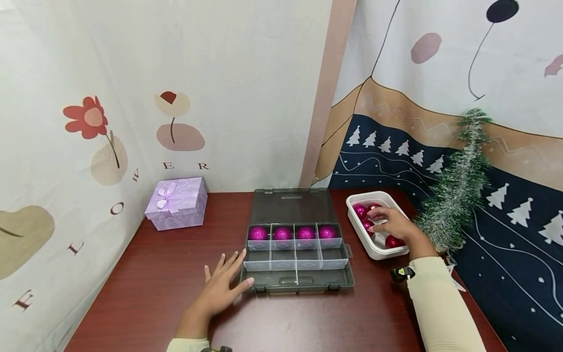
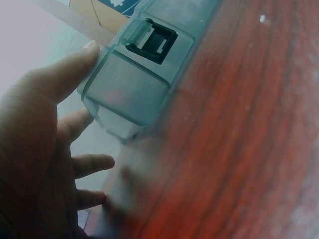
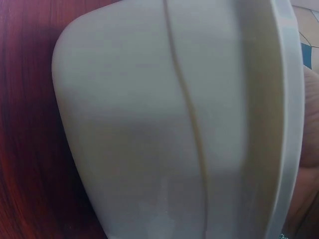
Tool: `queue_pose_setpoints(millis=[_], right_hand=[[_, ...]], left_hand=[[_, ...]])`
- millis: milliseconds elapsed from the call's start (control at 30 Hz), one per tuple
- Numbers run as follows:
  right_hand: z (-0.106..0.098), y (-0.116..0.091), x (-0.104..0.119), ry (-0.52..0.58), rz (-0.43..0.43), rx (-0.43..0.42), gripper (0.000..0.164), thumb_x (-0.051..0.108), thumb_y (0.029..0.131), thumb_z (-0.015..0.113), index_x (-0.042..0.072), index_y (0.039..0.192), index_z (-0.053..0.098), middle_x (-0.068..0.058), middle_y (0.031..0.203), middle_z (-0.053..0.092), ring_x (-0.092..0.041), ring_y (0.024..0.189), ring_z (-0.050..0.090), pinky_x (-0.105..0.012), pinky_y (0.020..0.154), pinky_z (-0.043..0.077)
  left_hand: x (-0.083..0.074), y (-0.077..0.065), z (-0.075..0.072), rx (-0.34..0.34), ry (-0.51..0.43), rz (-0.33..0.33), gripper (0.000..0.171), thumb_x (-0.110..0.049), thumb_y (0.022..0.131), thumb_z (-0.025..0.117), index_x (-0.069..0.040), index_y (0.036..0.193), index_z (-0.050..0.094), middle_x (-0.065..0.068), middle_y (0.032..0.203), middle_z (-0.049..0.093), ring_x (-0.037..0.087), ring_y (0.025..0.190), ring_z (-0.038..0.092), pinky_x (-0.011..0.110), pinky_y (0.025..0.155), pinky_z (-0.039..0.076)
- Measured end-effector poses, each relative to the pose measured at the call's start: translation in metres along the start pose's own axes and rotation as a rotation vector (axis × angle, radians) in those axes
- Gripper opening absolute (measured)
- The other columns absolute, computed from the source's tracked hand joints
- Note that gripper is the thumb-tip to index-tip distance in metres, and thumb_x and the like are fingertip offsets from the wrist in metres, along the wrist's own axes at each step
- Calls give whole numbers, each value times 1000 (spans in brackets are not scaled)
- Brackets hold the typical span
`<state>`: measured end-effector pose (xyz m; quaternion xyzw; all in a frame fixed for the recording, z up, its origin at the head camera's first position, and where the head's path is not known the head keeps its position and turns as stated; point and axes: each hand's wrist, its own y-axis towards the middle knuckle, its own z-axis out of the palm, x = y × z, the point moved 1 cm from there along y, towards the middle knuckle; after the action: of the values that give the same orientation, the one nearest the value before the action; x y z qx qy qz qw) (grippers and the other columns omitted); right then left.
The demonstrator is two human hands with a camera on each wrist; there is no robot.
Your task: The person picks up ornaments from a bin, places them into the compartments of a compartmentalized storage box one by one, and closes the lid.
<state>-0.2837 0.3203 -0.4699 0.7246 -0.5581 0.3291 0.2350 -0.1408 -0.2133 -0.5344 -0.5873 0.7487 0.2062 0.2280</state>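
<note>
My left hand (image 1: pixel 218 289) lies with its fingers spread at the left edge of a grey see-through compartment box (image 1: pixel 293 279). In the left wrist view, the thumb (image 2: pixel 75 67) touches the box's corner near a black latch (image 2: pixel 154 41). Glittery magenta balls (image 1: pixel 305 233) sit in the back row of compartments, one in each. My right hand (image 1: pixel 393 224) reaches into a white tub (image 1: pixel 377 254) of shiny magenta balls (image 1: pixel 360 211). Its thumb and fingers are apart beside the balls, and no ball shows gripped. In the right wrist view, the tub wall (image 3: pixel 164 124) hides most of the hand.
The box lid (image 1: pixel 292 205) is folded back behind it. A lilac gift box (image 1: pixel 178 205) with a bow stands at the back left. A small tinsel tree (image 1: pixel 457 195) stands right of the tub, close to the right forearm. Printed cloth hangs behind the brown table (image 1: pixel 167 278).
</note>
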Motion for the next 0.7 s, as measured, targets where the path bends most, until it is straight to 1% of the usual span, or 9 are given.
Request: queue_pose_setpoints(millis=[67, 100, 167, 333, 467, 567, 633, 700], right_hand=[[1, 3, -2, -7, 13, 8, 50, 6, 93, 84, -14, 134, 65, -35, 133, 69, -50, 125, 67, -21, 93, 56], [2, 4, -3, -14, 23, 10, 50, 7, 93, 85, -14, 134, 66, -35, 133, 70, -49, 125, 68, -20, 92, 55], [4, 5, -5, -30, 40, 11, 51, 10, 92, 86, -12, 134, 67, -33, 131, 71, -45, 122, 69, -20, 90, 55], [6, 5, -9, -50, 66, 21, 48, 13, 92, 86, -9, 131, 70, -28, 126, 73, -38, 114, 71, -33, 92, 60], [5, 4, -8, -63, 67, 23, 44, 13, 93, 86, -7, 130, 71, -28, 126, 73, -39, 114, 71, -48, 100, 61], [5, 4, -8, -71, 61, 28, 43, 13, 94, 84, -8, 130, 71, -28, 127, 73, -41, 115, 71, -57, 105, 59], [5, 3, -9, -79, 54, 28, 42, 12, 96, 83, -8, 131, 71, -28, 127, 73, -41, 116, 71, -59, 107, 58], [3, 1, -9, -80, 51, 27, 42, 12, 96, 82, -8, 131, 70, -28, 127, 73, -42, 117, 72, -59, 107, 58]], left_hand=[[0, -1, 0, 0, 1, 0, 83, -59, 103, 65, -31, 174, 31, 19, 176, 39, 60, 165, 19, 95, 117, -5], [1, 0, 0, 0, -3, -1, 83, -59, 103, 65, -31, 174, 31, 19, 176, 39, 59, 165, 19, 95, 117, -6], [1, 0, 1, 0, -4, -1, 83, -60, 103, 65, -32, 174, 30, 19, 176, 39, 59, 165, 19, 95, 117, -6], [2, 0, 1, 1, -3, 0, 83, -60, 103, 65, -32, 174, 30, 19, 176, 39, 59, 165, 18, 95, 117, -6], [1, 0, 1, -4, 0, 5, 83, -59, 103, 65, -30, 174, 32, 20, 175, 40, 60, 165, 19, 95, 116, -5], [0, -1, 1, -7, -2, 6, 83, -59, 103, 65, -29, 174, 32, 20, 175, 40, 60, 165, 20, 95, 116, -5], [0, -1, 1, -9, -2, 6, 83, -58, 103, 66, -28, 173, 33, 20, 175, 40, 60, 164, 20, 95, 116, -5], [0, -1, 1, -11, -2, 6, 83, -58, 103, 66, -28, 173, 33, 20, 175, 40, 60, 164, 20, 95, 116, -5]])
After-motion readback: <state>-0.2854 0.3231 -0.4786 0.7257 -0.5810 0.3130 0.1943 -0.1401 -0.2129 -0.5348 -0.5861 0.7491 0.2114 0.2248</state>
